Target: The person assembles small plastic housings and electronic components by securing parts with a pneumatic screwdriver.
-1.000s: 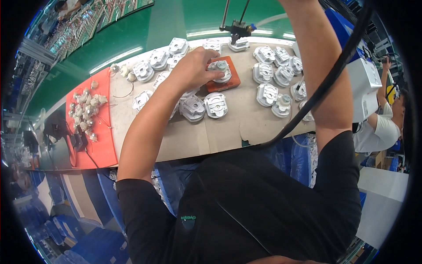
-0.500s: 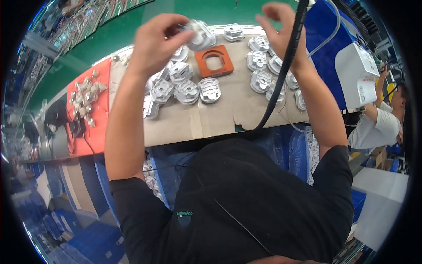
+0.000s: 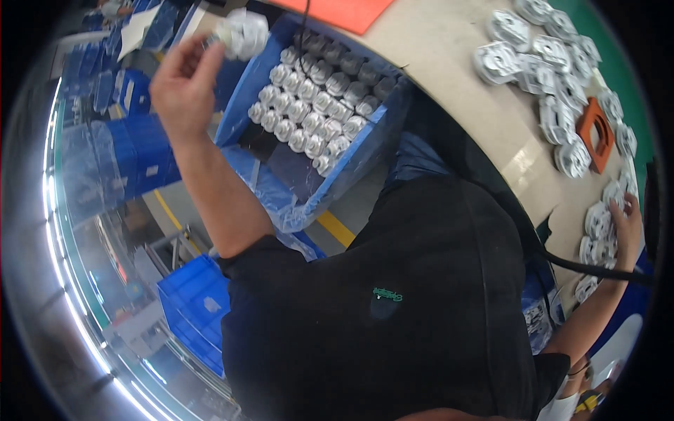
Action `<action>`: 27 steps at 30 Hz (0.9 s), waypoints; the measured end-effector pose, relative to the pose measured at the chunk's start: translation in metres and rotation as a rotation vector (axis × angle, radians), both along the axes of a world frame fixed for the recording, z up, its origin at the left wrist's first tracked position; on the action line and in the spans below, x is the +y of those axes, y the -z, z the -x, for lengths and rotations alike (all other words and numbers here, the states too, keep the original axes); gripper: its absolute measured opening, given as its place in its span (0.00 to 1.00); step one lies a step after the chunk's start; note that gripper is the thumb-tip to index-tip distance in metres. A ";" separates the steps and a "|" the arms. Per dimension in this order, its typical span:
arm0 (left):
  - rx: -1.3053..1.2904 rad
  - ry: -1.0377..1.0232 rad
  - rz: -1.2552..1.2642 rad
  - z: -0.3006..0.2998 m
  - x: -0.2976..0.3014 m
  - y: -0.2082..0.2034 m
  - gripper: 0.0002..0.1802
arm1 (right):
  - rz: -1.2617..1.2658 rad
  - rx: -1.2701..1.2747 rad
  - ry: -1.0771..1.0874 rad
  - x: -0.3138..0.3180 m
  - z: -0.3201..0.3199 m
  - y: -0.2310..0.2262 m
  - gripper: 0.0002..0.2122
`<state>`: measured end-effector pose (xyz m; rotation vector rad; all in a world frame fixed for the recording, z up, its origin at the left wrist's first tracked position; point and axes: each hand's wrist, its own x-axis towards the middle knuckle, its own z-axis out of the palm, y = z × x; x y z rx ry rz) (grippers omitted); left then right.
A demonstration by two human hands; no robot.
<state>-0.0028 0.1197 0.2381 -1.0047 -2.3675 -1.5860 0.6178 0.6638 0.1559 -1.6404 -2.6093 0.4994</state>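
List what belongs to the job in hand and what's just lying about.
Seemingly in the job:
white rounded plastic part, in the left hand
white rounded plastic parts, at the right hand
blue film-lined bin holding rows of white pieces
orange square block with a round opening

Seemingly just lying about:
flat orange-red mat
open blue plastic crate
thick black cable
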 end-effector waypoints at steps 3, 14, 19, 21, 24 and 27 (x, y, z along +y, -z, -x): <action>0.073 -0.311 0.443 -0.004 -0.073 0.085 0.15 | 0.089 0.004 0.034 0.008 -0.011 -0.003 0.26; -0.199 -0.992 0.716 0.026 -0.211 0.314 0.17 | 0.093 0.102 0.290 -0.021 -0.018 -0.022 0.25; -0.309 -1.106 0.617 0.083 -0.202 0.347 0.18 | 0.057 0.056 0.296 -0.021 -0.017 -0.033 0.28; -0.322 -1.094 0.679 0.105 -0.215 0.359 0.19 | 0.063 0.079 0.314 -0.037 -0.014 -0.044 0.29; -0.389 -1.047 0.674 0.118 -0.173 0.399 0.21 | -0.010 0.063 0.317 -0.035 -0.043 -0.067 0.30; -0.179 -1.013 0.746 0.134 -0.201 0.434 0.18 | -0.063 0.112 0.194 -0.024 -0.051 -0.075 0.30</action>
